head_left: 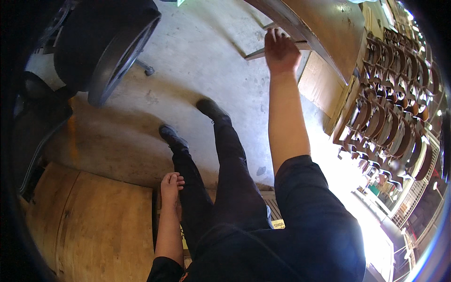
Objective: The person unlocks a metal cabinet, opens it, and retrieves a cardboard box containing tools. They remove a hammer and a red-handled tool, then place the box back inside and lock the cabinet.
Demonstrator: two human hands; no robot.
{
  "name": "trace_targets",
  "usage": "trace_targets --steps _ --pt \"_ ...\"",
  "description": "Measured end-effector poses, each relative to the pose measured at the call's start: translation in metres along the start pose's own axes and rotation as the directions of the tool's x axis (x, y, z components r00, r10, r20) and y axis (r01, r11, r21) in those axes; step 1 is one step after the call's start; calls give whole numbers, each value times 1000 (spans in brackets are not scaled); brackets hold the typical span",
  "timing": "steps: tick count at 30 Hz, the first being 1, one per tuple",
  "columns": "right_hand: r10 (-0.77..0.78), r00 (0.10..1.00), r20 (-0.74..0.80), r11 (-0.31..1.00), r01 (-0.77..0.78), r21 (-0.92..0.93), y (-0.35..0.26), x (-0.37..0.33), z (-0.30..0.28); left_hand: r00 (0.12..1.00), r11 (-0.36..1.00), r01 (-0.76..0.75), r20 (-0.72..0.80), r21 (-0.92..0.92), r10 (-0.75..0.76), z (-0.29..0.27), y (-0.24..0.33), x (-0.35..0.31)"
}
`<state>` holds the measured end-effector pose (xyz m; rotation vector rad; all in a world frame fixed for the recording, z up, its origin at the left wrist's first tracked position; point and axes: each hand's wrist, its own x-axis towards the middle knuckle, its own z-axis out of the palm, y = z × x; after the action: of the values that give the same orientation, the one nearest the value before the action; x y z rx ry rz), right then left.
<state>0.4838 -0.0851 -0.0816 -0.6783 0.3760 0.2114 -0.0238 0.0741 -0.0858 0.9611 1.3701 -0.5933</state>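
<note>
My right arm is stretched forward, and my right hand (282,52) is over the edge of a brown wooden table (336,28) at the upper right. Its fingers are slightly apart, and I see nothing in them. A wooden table leg (256,54) passes behind that hand; whether they touch I cannot tell. My left hand (171,189) hangs low beside my left leg. Its fingers are loosely curled in, with nothing visible in them. The nearest thing to it is a light wooden surface (105,221) at the lower left.
A black padded chair (105,47) stands at the upper left, with another dark seat (40,113) below it. A cardboard sheet (322,87) leans under the table. Several rows of curved brown wooden parts (390,117) are stacked at the right. Concrete floor (174,61) lies around my feet.
</note>
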Motion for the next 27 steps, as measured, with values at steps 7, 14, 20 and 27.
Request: trace_targets --steps 7,14,20,27 --pt "-4 971 238 946 -73 316 12 33 29 997 994 46 55 102 -52 29 -21 0" --pt "124 990 63 923 -138 359 21 34 33 998 986 13 60 165 -24 42 -8 -3" --pt "183 966 181 940 -226 257 11 9 19 997 997 -38 62 65 34 53 24 17" --pt "188 979 76 947 -201 249 23 -61 17 918 950 -297 244 -97 312 104 148 16"
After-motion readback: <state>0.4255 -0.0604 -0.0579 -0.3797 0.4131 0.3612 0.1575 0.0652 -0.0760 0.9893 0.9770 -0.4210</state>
